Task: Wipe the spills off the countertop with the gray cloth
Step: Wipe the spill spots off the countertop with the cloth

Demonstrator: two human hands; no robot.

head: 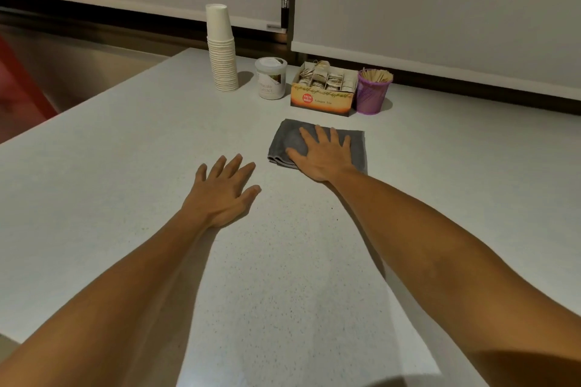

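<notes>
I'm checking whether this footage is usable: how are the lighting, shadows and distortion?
Head view: dim, warm light; both forearms cast soft shadows on the countertop; wide-angle stretch enlarges the arms near the bottom edge; left edge blurred; right hand and gray cloth reasonably sharp.

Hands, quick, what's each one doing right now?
Left hand: open, flat on the countertop, holding nothing.
Right hand: open, pressed flat on the gray cloth.

Gray cloth [289, 140] on speckled white countertop [125, 135]; purple mesh cup [372, 94], orange tea box [320, 100].
</notes>
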